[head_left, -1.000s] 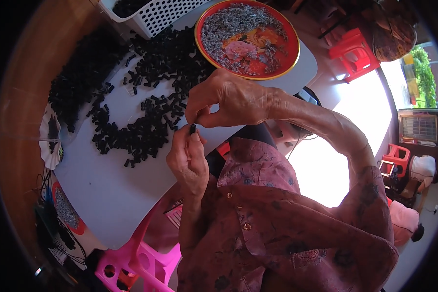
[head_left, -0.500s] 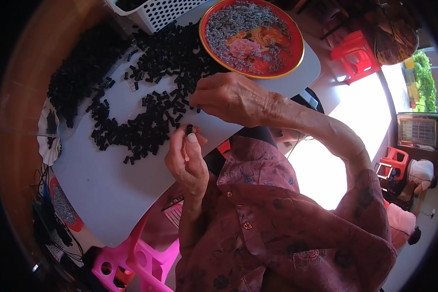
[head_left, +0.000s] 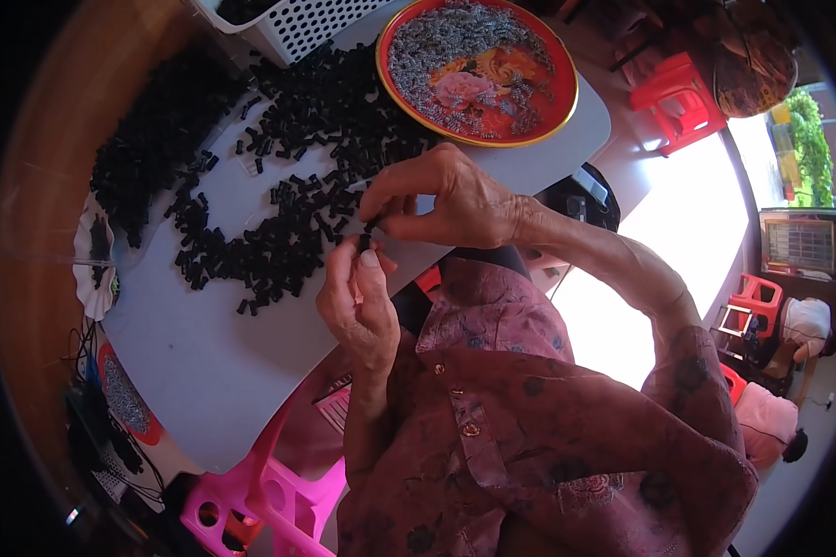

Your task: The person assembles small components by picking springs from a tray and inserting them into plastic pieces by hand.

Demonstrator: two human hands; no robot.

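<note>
- Your left hand (head_left: 362,302) is pinched closed, thumb against forefinger, on a short black piece (head_left: 365,243). It is gripped low with its upper end clear of the fingers, presumably so that end can be reached.
- Your right hand (head_left: 450,200) arches just above, thumb and forefinger curved to a near-closed pinch. The tips appear to have hold of a dark bit (head_left: 372,225); it is too small to tell whether it touches the piece below.
- Both hands meet over the near edge of the pale table (head_left: 214,371), a position that likely keeps the arms low and the work close to your body.
- Loose black pieces (head_left: 251,255) lie scattered just beyond your fingers, probably spread thin there for easy picking; farther off they heap up darkly.
- A round red tray (head_left: 568,102) with a gold rim sits beyond your right hand. Small silvery parts (head_left: 427,60) gather mostly toward its far side; the raised rim would stop them from straying.
- A white perforated basket (head_left: 311,32) stands at the far edge of the view, dark contents inside, seemingly set back to leave working room.
</note>
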